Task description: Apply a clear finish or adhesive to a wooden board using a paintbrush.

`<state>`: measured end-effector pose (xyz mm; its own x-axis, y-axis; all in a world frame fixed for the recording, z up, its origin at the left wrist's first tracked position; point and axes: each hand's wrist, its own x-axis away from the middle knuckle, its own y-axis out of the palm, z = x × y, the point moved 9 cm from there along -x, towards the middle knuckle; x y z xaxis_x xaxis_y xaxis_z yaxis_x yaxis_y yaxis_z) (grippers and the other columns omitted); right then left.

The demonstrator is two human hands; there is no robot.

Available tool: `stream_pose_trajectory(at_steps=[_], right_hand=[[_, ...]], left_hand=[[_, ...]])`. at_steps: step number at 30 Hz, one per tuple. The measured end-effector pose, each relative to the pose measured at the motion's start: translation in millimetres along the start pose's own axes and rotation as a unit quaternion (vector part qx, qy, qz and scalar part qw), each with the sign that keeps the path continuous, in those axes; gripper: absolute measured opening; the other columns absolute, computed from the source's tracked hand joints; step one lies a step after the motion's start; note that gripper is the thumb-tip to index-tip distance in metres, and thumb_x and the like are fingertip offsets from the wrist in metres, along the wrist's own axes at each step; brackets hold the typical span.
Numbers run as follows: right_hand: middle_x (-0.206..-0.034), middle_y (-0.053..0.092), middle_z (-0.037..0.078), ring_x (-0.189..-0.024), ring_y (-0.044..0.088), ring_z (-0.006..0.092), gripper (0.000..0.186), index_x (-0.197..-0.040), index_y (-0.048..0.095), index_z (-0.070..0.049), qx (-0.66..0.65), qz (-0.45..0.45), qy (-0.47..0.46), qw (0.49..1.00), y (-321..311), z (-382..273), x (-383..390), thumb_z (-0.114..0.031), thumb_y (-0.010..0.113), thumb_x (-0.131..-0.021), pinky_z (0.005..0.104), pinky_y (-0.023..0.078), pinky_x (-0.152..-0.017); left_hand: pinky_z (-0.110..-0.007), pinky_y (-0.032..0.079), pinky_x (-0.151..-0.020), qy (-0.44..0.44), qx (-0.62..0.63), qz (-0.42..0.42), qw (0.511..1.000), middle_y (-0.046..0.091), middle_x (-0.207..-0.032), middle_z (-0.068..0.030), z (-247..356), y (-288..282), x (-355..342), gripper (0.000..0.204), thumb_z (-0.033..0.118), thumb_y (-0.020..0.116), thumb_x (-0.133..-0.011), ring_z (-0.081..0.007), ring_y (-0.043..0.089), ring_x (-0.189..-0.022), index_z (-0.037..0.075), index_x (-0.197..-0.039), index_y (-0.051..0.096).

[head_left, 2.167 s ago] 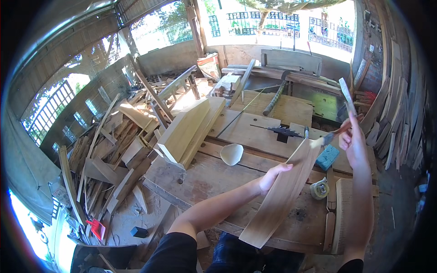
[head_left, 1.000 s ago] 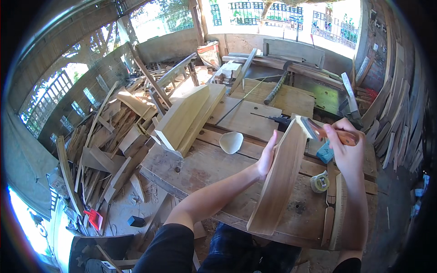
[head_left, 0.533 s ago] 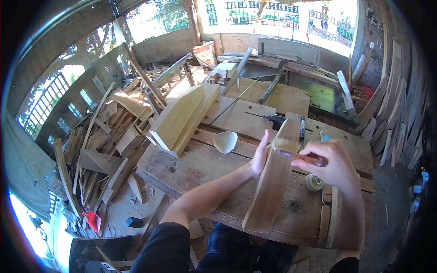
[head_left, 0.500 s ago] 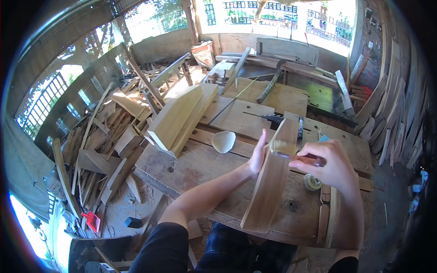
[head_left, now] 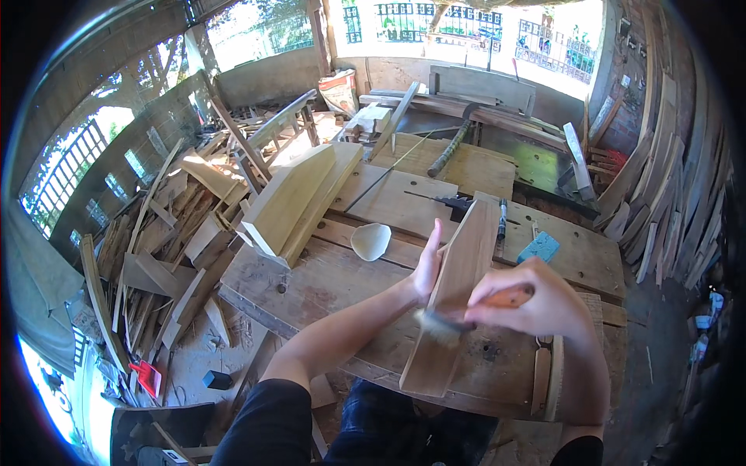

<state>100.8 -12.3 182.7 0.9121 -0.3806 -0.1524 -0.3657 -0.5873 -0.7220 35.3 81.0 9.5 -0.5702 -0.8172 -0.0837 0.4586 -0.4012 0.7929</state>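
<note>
A long, tapered wooden board (head_left: 466,245) slants over the near part of the workbench (head_left: 334,287). My left hand (head_left: 427,272) holds the board at its left edge, thumb pointing up; its other fingers are mostly hidden by the board. In my right hand (head_left: 528,303) is a brush (head_left: 443,328) with a brown wooden handle, fingers closed round it. Its pale bristles touch the board's lower half and look slightly blurred. A small pale cup or bowl (head_left: 371,241) stands left of the board. Beyond my right hand lies a blue sponge-like block (head_left: 539,247).
Two pale shaped planks (head_left: 299,206) rest on the bench's left side. A dark marker-like tube (head_left: 502,220) lies behind the board, and a wooden-handled tool (head_left: 541,377) near the right forearm. Scrap wood (head_left: 175,233) heaps at left; long boards (head_left: 672,171) lean at right.
My right hand has drawn the brush down the board from its upper part to its lower half. The left hand stays at the board's edge. The blue block is now more exposed.
</note>
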Motion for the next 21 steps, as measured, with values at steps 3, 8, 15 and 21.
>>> stream_pose_trajectory(at_steps=[3, 8, 15, 21], right_hand=[[-0.066, 0.071, 0.001, -0.054, 0.062, 0.0086, 0.016, -0.088, 0.076, -0.009, -0.055, 0.113, 0.113, 0.986, -19.4, 37.3, 6.7, -0.025, 0.077, -0.090, 0.0225, 0.046, -0.054], [-0.066, 0.068, 0.006, -0.055, 0.061, 0.0099, 0.017, -0.085, 0.074, -0.004, -0.013, 0.284, 0.168, 0.944, -54.2, 49.8, 17.6, -0.020, 0.075, -0.091, 0.0271, 0.047, -0.055], [-0.080, 0.071, 0.008, -0.063, 0.065, 0.0231, 0.021, -0.103, 0.070, -0.007, 0.235, 0.407, 0.056, 0.881, -81.1, 22.6, 27.5, -0.021, 0.078, -0.089, 0.0318, 0.047, -0.058], [-0.074, 0.070, 0.008, -0.060, 0.067, 0.0202, 0.019, -0.096, 0.074, -0.007, 0.173, 0.321, 0.063, 0.929, -55.5, 27.6, 16.2, -0.024, 0.079, -0.089, 0.0318, 0.050, -0.057]], left_hand=[[-0.054, 0.046, -0.108, -0.012, 0.021, 0.007, 1.000, 0.053, -0.143, -0.0231, -0.9, 6.1, -0.2, 0.114, 0.093, 0.032, -0.083, -0.0366, 0.054, -0.131, 0.004, -0.155, 0.035], [-0.048, 0.052, -0.096, 0.026, -0.053, 0.033, 0.998, 0.063, -0.128, -0.0221, 5.1, -0.5, 4.0, 0.115, 0.095, 0.025, -0.082, -0.0329, 0.066, -0.112, 0.003, -0.149, 0.044], [-0.050, 0.053, -0.094, 0.011, -0.063, 0.032, 0.997, 0.062, -0.130, -0.0217, 2.5, -5.2, -0.6, 0.113, 0.095, 0.025, -0.082, -0.0318, 0.066, -0.109, 0.007, -0.151, 0.043], [-0.051, 0.052, -0.098, 0.008, -0.070, 0.040, 0.997, 0.061, -0.133, -0.0224, 1.1, -12.2, -0.9, 0.114, 0.094, 0.024, -0.083, -0.0331, 0.065, -0.114, 0.004, -0.150, 0.042]])
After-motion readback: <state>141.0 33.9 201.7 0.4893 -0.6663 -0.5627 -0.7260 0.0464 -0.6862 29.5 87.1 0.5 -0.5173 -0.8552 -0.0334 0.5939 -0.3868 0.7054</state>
